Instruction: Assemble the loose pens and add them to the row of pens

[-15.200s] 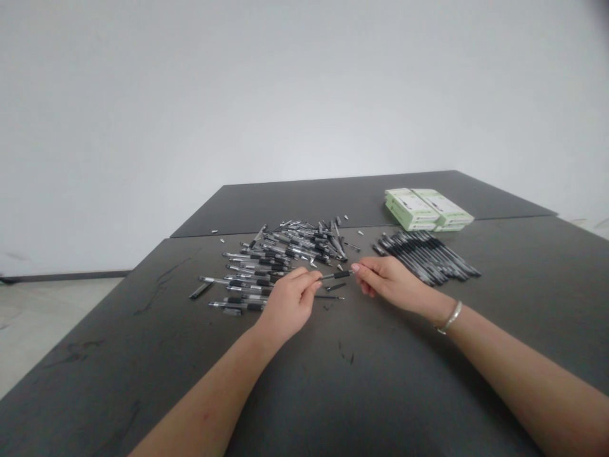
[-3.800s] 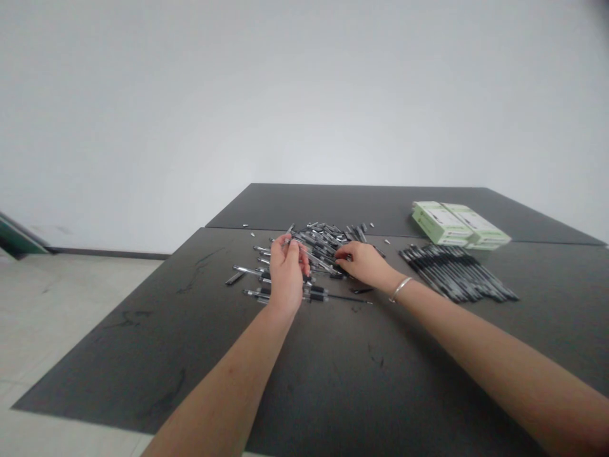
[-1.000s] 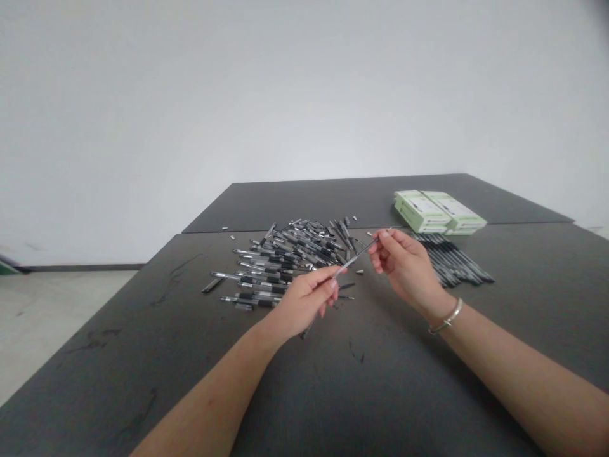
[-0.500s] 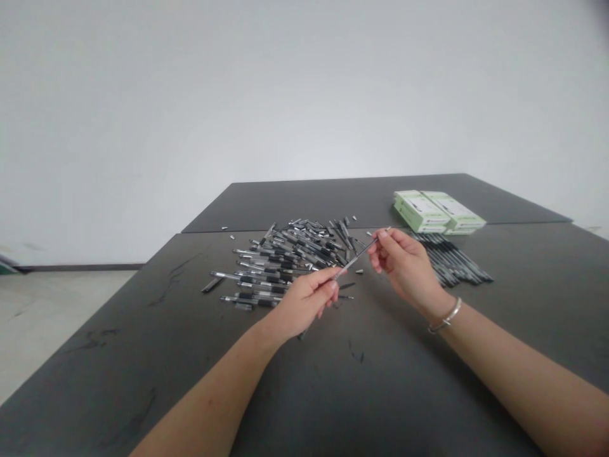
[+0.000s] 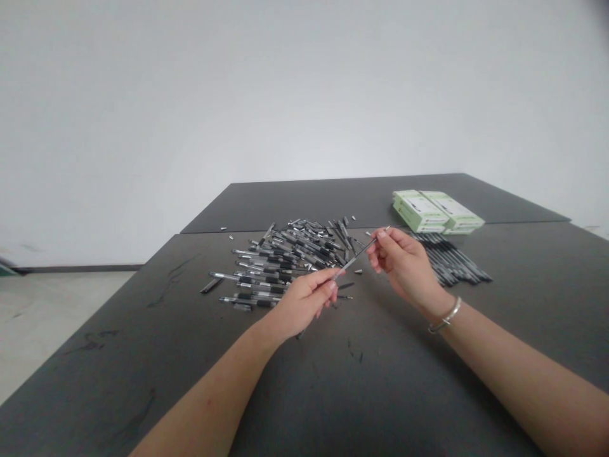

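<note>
A thin grey pen refill (image 5: 354, 259) slants between my two hands above the table. My right hand (image 5: 397, 254) pinches it near its upper end, where a small pointed tip shows past the fingers. My left hand (image 5: 307, 298) is closed around the lower part, on what looks like a pen barrel (image 5: 301, 333); only its dark end shows below the hand, and the fingers hide where refill and barrel meet. Behind my left hand lies a heap of clear pens with black grips (image 5: 271, 266). A loose pen tip cone (image 5: 358, 271) lies between the hands.
Green and white boxes (image 5: 428, 212) are stacked at the back right. In front of them, partly behind my right hand, lies a row of dark pens (image 5: 457, 261). Small silvery cones (image 5: 231, 238) are scattered around the heap. The dark table (image 5: 361, 393) has a seam across it.
Both hands hold nearly the same pose, with the refill between them. The view has shifted very slightly.
</note>
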Demonstrator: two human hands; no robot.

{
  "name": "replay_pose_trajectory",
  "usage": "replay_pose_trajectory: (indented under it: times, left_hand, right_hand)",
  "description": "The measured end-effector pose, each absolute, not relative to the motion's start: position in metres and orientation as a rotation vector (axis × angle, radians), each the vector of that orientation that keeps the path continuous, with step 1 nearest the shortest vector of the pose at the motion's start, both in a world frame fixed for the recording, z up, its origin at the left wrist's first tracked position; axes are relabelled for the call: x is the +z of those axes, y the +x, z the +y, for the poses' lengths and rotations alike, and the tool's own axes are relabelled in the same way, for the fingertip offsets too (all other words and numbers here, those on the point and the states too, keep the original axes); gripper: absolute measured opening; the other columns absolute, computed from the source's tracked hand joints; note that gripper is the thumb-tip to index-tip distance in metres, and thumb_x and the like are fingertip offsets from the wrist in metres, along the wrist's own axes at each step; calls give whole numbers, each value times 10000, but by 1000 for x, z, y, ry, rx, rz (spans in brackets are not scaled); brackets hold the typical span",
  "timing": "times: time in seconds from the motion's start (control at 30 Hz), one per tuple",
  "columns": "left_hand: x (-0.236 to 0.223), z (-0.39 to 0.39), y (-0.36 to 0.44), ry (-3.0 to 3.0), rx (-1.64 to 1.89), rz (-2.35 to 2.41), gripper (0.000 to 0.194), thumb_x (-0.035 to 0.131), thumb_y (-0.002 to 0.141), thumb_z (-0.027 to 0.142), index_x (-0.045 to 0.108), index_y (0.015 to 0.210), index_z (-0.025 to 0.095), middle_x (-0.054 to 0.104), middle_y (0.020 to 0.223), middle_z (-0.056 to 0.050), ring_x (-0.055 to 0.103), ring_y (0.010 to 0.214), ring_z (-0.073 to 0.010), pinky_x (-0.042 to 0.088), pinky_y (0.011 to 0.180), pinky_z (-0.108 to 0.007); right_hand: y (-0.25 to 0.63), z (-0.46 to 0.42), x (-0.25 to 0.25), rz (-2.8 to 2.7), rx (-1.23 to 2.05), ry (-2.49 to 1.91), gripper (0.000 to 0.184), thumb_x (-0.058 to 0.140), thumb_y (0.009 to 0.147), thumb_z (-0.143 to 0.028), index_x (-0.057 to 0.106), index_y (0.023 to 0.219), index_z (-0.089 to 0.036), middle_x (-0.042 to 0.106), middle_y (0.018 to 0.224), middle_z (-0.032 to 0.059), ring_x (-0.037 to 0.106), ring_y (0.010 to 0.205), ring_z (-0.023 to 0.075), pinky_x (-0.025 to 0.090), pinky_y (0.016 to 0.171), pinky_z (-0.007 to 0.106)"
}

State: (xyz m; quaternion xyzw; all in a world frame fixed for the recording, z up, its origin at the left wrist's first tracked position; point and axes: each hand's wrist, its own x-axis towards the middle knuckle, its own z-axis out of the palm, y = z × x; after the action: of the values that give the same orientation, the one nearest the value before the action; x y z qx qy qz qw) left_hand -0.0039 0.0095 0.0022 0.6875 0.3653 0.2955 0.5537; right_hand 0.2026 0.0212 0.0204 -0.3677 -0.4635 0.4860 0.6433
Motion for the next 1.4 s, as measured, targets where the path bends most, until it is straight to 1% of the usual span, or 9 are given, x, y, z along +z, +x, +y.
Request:
replay_pose_trajectory:
  times: [0.27, 0.53, 0.77, 1.03, 1.23, 1.4]
  left_hand:
    - [-1, 10, -3, 1613, 723, 861, 395, 470, 888, 314, 588, 1224, 142, 517, 712, 10, 410, 512, -65, 351, 462, -197]
    - [2, 9, -3, 1647, 721, 881, 413, 462, 898, 323, 561, 1263, 158, 525, 724, 7, 417, 519, -70, 349, 465, -202]
    - [3, 10, -3, 1714, 747, 908, 386, 459, 897, 313, 593, 1230, 170, 546, 719, -4, 427, 567, -88, 358, 515, -209]
    - [2, 10, -4, 1776, 741, 925, 402, 444, 908, 339, 578, 1255, 188, 547, 727, -3, 420, 577, -94, 346, 528, -216]
    - [2, 11, -3, 1817, 770, 930, 389, 449, 904, 327, 595, 1228, 168, 557, 721, -13, 445, 605, -108, 361, 553, -226]
    - [3, 10, -3, 1819, 788, 953, 381, 434, 910, 327, 605, 1205, 158, 573, 739, -24, 463, 628, -117, 376, 567, -228]
  right_hand:
    - [204, 22, 21, -1087, 1100, -838, 199, 648, 826, -375, 592, 796, -187, 624, 645, -12, 532, 462, 83, 405, 398, 192]
    - [202, 21, 22, -1054, 1100, -837, 206, 660, 811, -379, 585, 782, -189, 634, 656, -8, 545, 477, 86, 408, 407, 193]
    - [202, 20, 21, -1050, 1097, -836, 207, 661, 811, -377, 581, 778, -189, 632, 662, -6, 551, 488, 84, 408, 411, 189]
    - [203, 21, 18, -1125, 1008, -864, 210, 632, 840, -401, 596, 817, -196, 634, 667, -7, 571, 504, 90, 431, 422, 189]
    - [205, 22, 17, -1170, 932, -866, 212, 613, 856, -407, 597, 831, -198, 635, 668, -4, 586, 516, 98, 453, 438, 199]
    - [204, 20, 18, -1129, 1004, -849, 218, 631, 839, -410, 592, 821, -197, 650, 687, 1, 589, 507, 97, 449, 430, 198]
